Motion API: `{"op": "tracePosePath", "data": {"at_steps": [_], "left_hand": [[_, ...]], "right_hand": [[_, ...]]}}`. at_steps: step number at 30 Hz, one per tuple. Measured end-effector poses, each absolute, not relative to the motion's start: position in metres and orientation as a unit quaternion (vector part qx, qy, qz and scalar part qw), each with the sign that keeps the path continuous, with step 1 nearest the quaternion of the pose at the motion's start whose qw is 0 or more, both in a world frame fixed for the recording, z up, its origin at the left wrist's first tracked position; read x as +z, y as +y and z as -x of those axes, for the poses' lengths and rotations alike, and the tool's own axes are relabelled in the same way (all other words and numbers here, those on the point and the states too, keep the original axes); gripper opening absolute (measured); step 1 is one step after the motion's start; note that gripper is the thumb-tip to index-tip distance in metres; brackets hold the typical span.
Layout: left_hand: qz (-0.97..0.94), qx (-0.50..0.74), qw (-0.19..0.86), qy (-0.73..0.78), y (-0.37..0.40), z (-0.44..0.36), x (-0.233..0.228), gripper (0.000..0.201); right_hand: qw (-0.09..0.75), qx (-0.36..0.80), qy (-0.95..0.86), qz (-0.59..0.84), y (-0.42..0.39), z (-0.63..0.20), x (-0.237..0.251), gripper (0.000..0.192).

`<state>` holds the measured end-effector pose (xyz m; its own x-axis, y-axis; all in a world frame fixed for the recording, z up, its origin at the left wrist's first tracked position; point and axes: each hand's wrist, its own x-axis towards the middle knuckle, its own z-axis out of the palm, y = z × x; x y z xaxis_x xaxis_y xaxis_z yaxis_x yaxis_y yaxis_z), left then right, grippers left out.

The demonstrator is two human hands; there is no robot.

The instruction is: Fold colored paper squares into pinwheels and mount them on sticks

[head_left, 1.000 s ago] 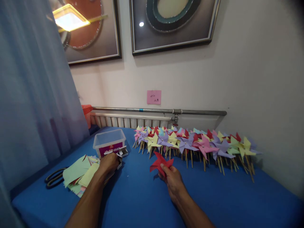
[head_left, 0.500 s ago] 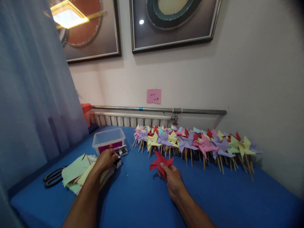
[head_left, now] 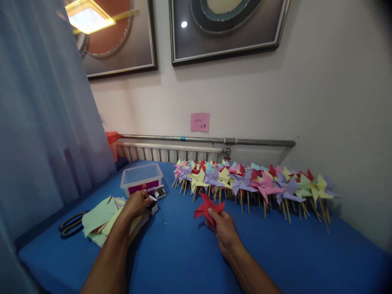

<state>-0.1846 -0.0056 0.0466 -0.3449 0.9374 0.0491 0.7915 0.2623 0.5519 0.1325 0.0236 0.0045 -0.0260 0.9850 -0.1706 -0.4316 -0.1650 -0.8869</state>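
Observation:
My right hand [head_left: 225, 230] pinches a red paper pinwheel [head_left: 208, 207] between thumb and fingers, holding it above the blue cover, and no stick shows on it. My left hand [head_left: 138, 204] is closed in a pinch just over a small open box [head_left: 152, 208] with a dark inside. Something small and whitish shows at its fingertips, too small to name. A second little box [head_left: 159, 192] stands just behind, against a clear plastic tub [head_left: 141, 174]. Under my left forearm lies a pile of coloured paper sheets [head_left: 98, 220], partly hidden.
Rows of finished pinwheels [head_left: 240, 183] on wooden sticks line the back and right of the blue-covered table [head_left: 183, 257]. Scissors [head_left: 72, 225] with black handles lie at the left, partly under the paper. Behind are a radiator [head_left: 171, 153], a metal pipe [head_left: 260, 143] and a blue curtain [head_left: 52, 102].
My left hand has lifted slightly from the small box, and a whitish bit now shows at its fingertips. My right hand keeps the red pinwheel in nearly the same place. The view has shifted slightly.

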Motion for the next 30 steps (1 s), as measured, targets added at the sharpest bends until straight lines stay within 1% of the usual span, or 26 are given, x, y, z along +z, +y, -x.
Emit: {"op": "tracePosePath", "data": {"at_steps": [6,11,12,16,19,22,24,26,28,30], "left_hand": [[-0.565,0.254,0.133,0.773,-0.008,0.183,0.051,0.025],[-0.600,0.322,0.158,0.714,-0.007,0.157,0.055,0.023],[-0.618,0.321,0.166,0.698,-0.006,0.147,0.054,0.022],[-0.687,0.237,0.173,0.665,-0.005,0.106,0.045,0.017],[-0.699,0.163,0.164,0.677,-0.006,0.085,0.038,0.013],[-0.700,0.125,0.165,0.684,-0.006,0.076,0.035,0.012],[-0.706,0.116,0.161,0.680,-0.005,0.076,0.035,0.014],[-0.713,0.122,0.165,0.670,-0.004,0.077,0.036,0.021],[-0.712,0.145,0.190,0.661,-0.003,0.081,0.038,0.026],[-0.701,0.174,0.225,0.654,-0.004,0.086,0.041,0.023]], "right_hand": [[0.558,0.635,-0.320,0.428,0.023,-0.132,0.005,0.032],[0.557,0.630,-0.326,0.431,0.024,-0.131,0.004,0.033],[0.558,0.630,-0.328,0.429,0.025,-0.131,0.004,0.033],[0.559,0.632,-0.325,0.428,0.025,-0.132,0.004,0.036],[0.561,0.632,-0.322,0.428,0.026,-0.131,0.003,0.037],[0.562,0.630,-0.333,0.420,0.026,-0.131,0.003,0.037],[0.562,0.629,-0.335,0.421,0.026,-0.131,0.003,0.037],[0.560,0.629,-0.333,0.424,0.025,-0.131,0.004,0.036],[0.559,0.634,-0.327,0.424,0.024,-0.131,0.006,0.034],[0.559,0.636,-0.324,0.422,0.023,-0.131,0.008,0.033]]}}
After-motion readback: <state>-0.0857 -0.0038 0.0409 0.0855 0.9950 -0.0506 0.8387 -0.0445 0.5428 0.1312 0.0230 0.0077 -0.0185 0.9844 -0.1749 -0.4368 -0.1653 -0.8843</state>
